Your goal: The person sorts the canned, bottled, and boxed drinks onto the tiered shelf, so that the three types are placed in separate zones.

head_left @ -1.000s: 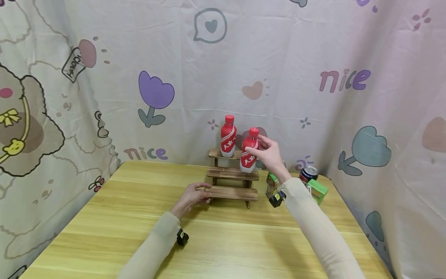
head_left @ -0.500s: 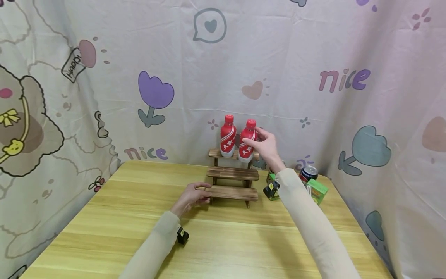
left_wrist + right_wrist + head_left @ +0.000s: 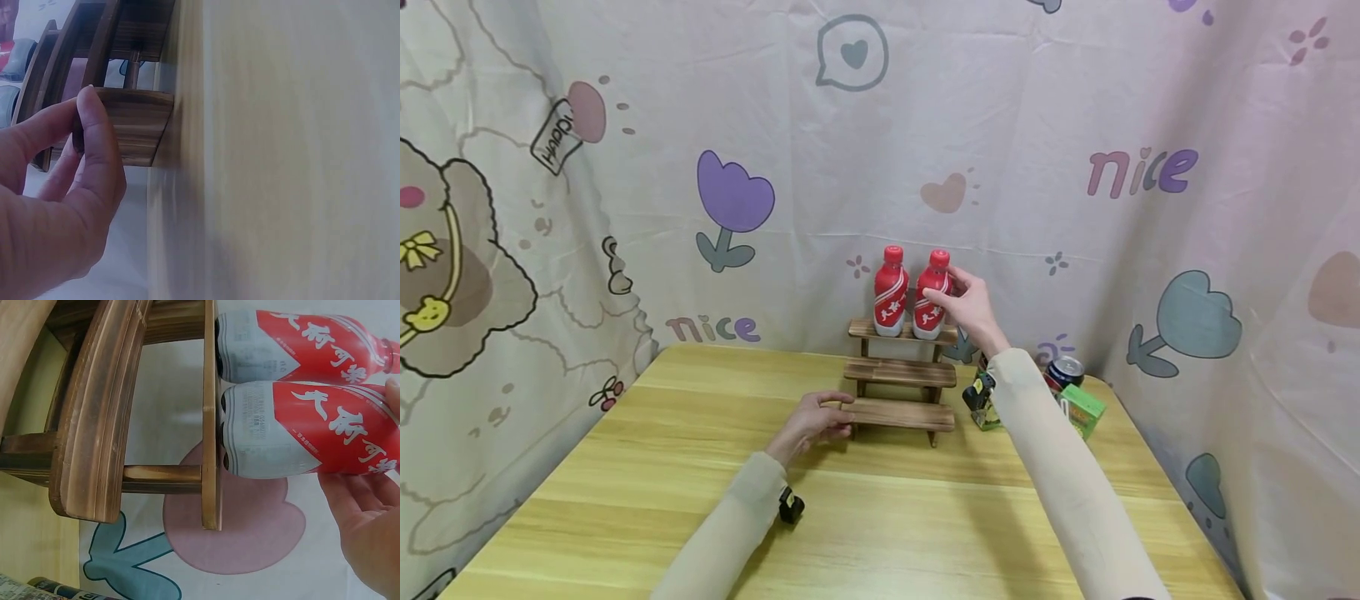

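Note:
A three-tier wooden stand (image 3: 898, 414) is on the table. My left hand (image 3: 808, 425) pinches the left end of its lowest step between thumb and fingers, as the left wrist view shows (image 3: 69, 206). On the top step, to the left, a red-and-white drink bottle (image 3: 891, 293) stands upright. Beside it, my right hand (image 3: 973, 310) grips a second bottle (image 3: 928, 313) of the same kind around its upper part. In the right wrist view, this bottle's base (image 3: 250, 430) is at the top step's surface; whether it bears its full weight there I cannot tell.
Right of the stand are a dark drink can (image 3: 1065, 370), a green carton (image 3: 1083, 408) and another carton (image 3: 988, 417) partly hidden by my right wrist. A patterned curtain (image 3: 850, 167) hangs behind the wooden table (image 3: 880, 525).
My right hand has raised the second bottle from in front of the middle step and brought it back and slightly left onto the top step. The left hand has stayed in place.

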Available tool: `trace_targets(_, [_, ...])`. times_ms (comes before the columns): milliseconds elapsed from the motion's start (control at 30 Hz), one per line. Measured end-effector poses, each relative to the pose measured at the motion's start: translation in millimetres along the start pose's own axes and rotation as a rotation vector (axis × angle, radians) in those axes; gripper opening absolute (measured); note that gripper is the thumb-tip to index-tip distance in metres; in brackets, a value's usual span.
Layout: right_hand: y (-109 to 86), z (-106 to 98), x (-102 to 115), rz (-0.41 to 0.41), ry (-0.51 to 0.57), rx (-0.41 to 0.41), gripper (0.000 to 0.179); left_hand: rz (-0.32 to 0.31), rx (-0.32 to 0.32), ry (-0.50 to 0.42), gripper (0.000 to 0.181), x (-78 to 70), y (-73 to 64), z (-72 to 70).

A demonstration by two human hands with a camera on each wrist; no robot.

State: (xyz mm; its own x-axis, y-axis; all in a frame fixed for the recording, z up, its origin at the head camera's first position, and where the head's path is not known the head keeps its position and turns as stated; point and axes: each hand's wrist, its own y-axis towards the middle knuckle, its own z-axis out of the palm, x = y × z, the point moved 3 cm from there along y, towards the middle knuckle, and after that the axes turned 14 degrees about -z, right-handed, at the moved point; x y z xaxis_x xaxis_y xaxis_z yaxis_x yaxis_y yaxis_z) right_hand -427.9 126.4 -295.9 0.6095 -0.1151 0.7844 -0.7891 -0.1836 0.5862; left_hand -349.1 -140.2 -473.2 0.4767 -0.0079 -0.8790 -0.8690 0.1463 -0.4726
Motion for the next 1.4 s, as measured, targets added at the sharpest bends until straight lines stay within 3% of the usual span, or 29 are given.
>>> trace_targets(733, [9.6, 4, 2, 0.019, -0.074, 0.046, 0.061, 0.004, -0.004, 0.003, 0.042, -3.2, -0.7, 1.9])
trace_targets(1400, [4.9, -3, -9, 0.034, -0.005, 0.063, 0.069, 0.002, -0.014, 0.018, 0.041, -1.3, -2.5, 0.6])
